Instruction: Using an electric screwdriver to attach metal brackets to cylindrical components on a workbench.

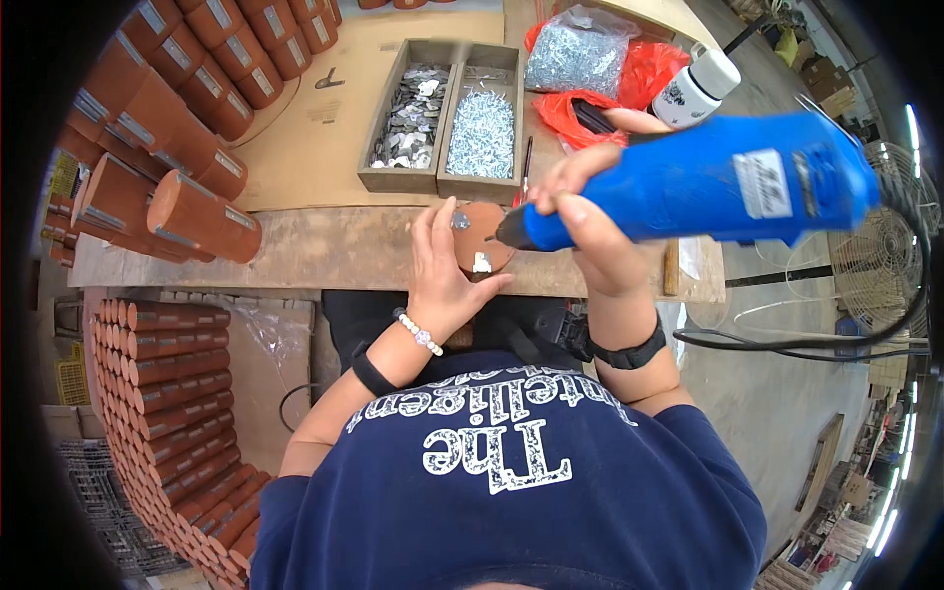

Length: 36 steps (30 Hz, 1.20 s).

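My left hand (440, 267) is wrapped round the side of a reddish-brown cylinder (478, 242) at the front of the workbench. Two small metal pieces (481, 262) show on its round end, one near my fingers and one toward me. In my right hand (602, 226) is a blue corded power screwdriver (703, 182), tilted with its dark nose (515, 230) over the cylinder's end. Whether the bit touches it I cannot tell. Just beyond, a grey tray (396, 181) holds flat metal plates and a second tray (478, 187) holds loose silvery screws.
Brown cylinders (204, 218) with metal strips stand at the bench's left, and more are stacked (187, 393) below. Behind the screwdriver are a clear bag of screws (578, 57), red plastic bags and a white bottle (696, 88). A black cable (816, 344) hangs at the right, near a fan.
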### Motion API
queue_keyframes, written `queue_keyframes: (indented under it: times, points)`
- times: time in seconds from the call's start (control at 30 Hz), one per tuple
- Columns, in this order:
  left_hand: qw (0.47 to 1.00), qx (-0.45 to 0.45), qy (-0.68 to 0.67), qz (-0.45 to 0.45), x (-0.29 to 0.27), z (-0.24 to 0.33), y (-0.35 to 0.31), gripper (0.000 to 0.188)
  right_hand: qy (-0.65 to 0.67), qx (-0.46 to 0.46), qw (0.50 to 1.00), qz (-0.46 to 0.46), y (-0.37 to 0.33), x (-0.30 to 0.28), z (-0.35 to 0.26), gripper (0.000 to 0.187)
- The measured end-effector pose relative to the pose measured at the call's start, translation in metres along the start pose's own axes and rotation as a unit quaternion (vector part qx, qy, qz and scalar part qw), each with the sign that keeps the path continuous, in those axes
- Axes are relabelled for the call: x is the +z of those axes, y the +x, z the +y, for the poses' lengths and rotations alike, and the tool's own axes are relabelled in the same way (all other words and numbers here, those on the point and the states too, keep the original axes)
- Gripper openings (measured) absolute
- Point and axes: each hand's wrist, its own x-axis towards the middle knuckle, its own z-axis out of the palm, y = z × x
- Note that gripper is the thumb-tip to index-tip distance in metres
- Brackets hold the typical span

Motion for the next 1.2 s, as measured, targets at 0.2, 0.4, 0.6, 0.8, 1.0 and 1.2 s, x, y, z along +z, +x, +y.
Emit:
queue_keyframes:
  times: [0.2,0.4,0.6,0.8,1.0,1.2]
  points:
    - [0.983,0.004,-0.146,-0.112,-0.009,-0.021,0.009,0.102,-0.025,-0.096,0.995,0.029,0.001,-0.017,-0.023,0.061]
    - [0.929,0.031,-0.147,-0.338,-0.033,-0.032,0.063,0.106,0.026,-0.130,0.989,0.062,0.001,-0.042,-0.033,0.058]
    - [0.880,-0.002,-0.118,-0.459,-0.056,-0.025,0.123,0.102,0.013,-0.142,0.986,0.082,0.001,-0.050,-0.037,0.058]
    - [0.909,0.121,0.228,-0.328,0.019,-0.058,0.159,0.028,0.036,-0.106,0.983,0.148,-0.009,-0.051,-0.028,0.061]
    - [0.873,0.128,0.331,-0.335,0.040,-0.060,0.146,0.020,0.045,-0.111,0.981,0.155,-0.012,-0.054,-0.029,0.057]
    - [0.893,0.146,0.316,-0.285,0.040,-0.063,0.151,0.014,0.066,-0.105,0.977,0.173,-0.008,-0.060,-0.022,0.057]
